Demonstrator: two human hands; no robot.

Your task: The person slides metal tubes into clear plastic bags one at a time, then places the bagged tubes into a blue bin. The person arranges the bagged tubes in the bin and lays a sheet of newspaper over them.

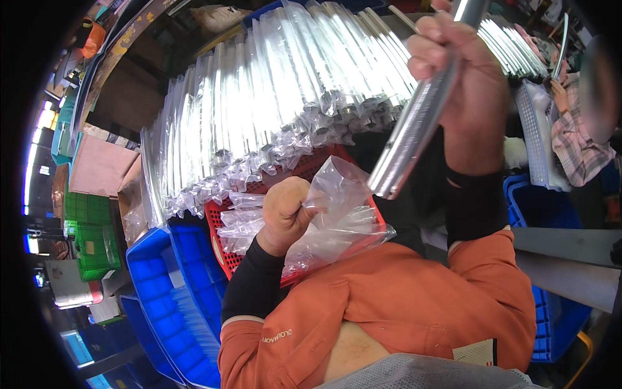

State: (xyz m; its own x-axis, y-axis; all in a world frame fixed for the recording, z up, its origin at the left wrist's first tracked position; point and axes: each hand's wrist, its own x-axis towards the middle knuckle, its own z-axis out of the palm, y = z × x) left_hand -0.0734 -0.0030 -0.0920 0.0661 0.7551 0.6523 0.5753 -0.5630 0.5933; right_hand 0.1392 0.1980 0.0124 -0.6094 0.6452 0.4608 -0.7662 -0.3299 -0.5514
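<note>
My right hand (463,71) is raised at the upper right, its fingers wrapped round a shiny metal tube (414,133). The tube tilts, its lower end pointing down and left toward the bag. In front of my chest, my left hand (288,211) pinches a clear plastic bag (340,185) between thumb and fingers. The bag hangs loose and crumpled; the tube's end is close to its edge, apart from my left hand. Under the bag, a red basket (218,243) holds more clear plastic bags (240,223).
Many bagged metal tubes (259,91) lie side by side beyond my hands. Blue crates (188,259) stand at the left, another blue crate (551,318) at the right. Green crates (94,249) sit farther left. A person in a plaid sleeve (576,142) is at the far right.
</note>
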